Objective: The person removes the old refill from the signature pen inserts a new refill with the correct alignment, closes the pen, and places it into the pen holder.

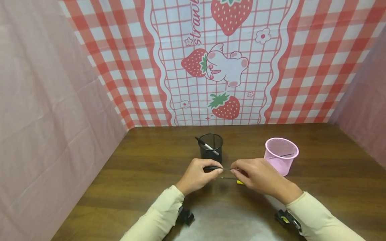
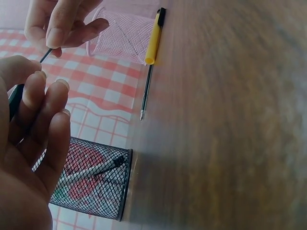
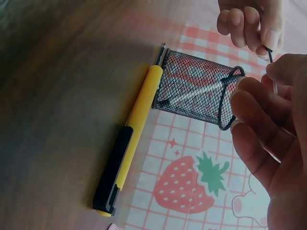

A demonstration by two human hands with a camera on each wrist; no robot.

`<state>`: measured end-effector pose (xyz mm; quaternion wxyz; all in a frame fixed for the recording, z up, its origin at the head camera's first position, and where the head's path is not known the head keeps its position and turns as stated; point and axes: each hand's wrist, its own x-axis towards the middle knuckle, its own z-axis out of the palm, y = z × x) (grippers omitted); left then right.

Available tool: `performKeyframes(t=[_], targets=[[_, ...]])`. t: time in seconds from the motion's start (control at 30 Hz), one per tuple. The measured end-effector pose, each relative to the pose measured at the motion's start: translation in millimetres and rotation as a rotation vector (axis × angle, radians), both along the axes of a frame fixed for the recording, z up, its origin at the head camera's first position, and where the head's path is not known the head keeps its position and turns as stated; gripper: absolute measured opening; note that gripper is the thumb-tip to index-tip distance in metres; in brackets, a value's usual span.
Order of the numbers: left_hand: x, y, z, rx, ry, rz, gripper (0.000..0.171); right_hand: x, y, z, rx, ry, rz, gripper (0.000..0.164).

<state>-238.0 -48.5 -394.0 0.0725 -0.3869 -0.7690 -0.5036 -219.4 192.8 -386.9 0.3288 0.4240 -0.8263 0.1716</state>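
My left hand [image 1: 197, 175] holds a dark pen barrel [image 2: 16, 101] between thumb and fingers. A thin ink refill [image 3: 271, 56] bridges the small gap between the hands, in line with the barrel. Its other end is pinched by my right hand [image 1: 260, 175], where a pale stretch of it shows between the fingers in the right wrist view. Below the hands a yellow pen [image 3: 139, 120] with a black clip [image 3: 110, 167] lies on the table. A bare refill with a metal tip [image 2: 142, 115] sticks out of its open end.
Behind the left hand stands a black mesh pen cup [image 1: 211, 155] with a black-and-white marker [image 1: 208, 146] leaning in it. A pink mesh cup [image 1: 284, 164] with a thin dark stick inside stands behind the right hand. A checked strawberry cloth [image 1: 120, 67] hangs behind the wooden table [image 1: 126, 187].
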Motion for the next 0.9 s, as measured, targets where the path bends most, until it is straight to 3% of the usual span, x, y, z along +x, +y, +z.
performKeyframes(t=[0.13,0.23,0.57,0.8,0.9], targets=[[9.1,-0.1,12.7,0.008,-0.002,-0.013,0.009,0.7,0.2,-0.6,0.0,-0.007,-0.003,0.011],[11.8,-0.2,14.9,0.017,-0.007,-0.018,0.009,1.5,0.0,-1.6,0.005,-0.02,-0.005,0.011],[10.6,-0.8,11.9,0.016,0.039,-0.024,0.008,2.0,-1.7,-0.9,-0.005,-0.023,0.015,0.011],[11.0,-3.5,15.9,-0.015,0.066,-0.004,0.005,1.8,-3.1,0.2,0.007,-0.047,0.025,0.01],[-0.4,-4.0,3.5,-0.029,0.064,0.0,0.005,1.9,-2.6,1.5,0.026,-0.073,0.012,0.012]])
